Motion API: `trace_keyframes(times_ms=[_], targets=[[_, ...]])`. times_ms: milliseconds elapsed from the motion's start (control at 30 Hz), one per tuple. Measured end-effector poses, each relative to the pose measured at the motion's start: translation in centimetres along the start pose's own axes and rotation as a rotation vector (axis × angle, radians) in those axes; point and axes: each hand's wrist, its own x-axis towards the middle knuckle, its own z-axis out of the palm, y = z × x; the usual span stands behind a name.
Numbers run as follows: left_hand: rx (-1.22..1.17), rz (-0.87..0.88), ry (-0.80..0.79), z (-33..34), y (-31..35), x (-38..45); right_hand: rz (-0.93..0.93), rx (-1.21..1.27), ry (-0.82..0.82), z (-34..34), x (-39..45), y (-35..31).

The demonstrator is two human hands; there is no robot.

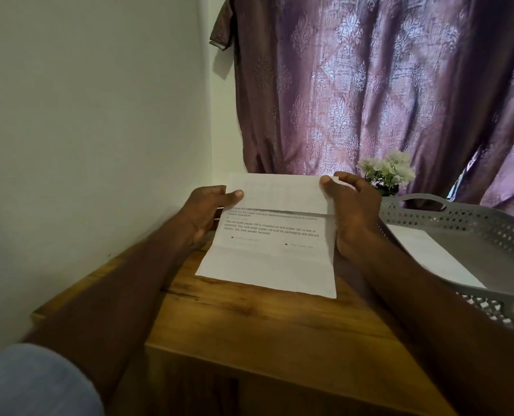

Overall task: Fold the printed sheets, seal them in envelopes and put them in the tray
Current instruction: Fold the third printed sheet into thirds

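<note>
A white printed paper sheet point(267, 253) lies on a brown wooden table point(249, 325), its top third folded toward the person. The left hand point(203, 213) and right hand point(350, 208) pinch that flap's side edges. A perforated grey plastic tray point(489, 232) holding a white envelope point(429, 253) sits to the right.

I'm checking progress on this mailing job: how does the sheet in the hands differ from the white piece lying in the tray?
The printed sheet shows lines of text; the white piece in the tray looks blank. The sheet is gripped by the left hand and right hand, its top panel folded over; the tray piece lies flat and untouched. The sheet lies over the wooden table; the other lies inside the grey tray. Both are white.
</note>
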Motion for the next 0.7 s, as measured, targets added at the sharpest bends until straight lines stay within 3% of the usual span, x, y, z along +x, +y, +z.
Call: trace_keyframes(times_ms=[167,367,700], targets=[[-0.085,0.005,0.027,-0.2,0.2,-0.1,0.143,-0.005,-0.192,-0.1,-1.8,-0.1],[0.078,0.011,-0.012,-0.4,0.3,-0.3,0.131,-0.056,-0.173,-0.4,-1.4,0.7],[0.042,0.008,0.034,-1.1,0.5,-0.4,0.114,-0.048,-0.163,-0.1,-1.2,1.0]])
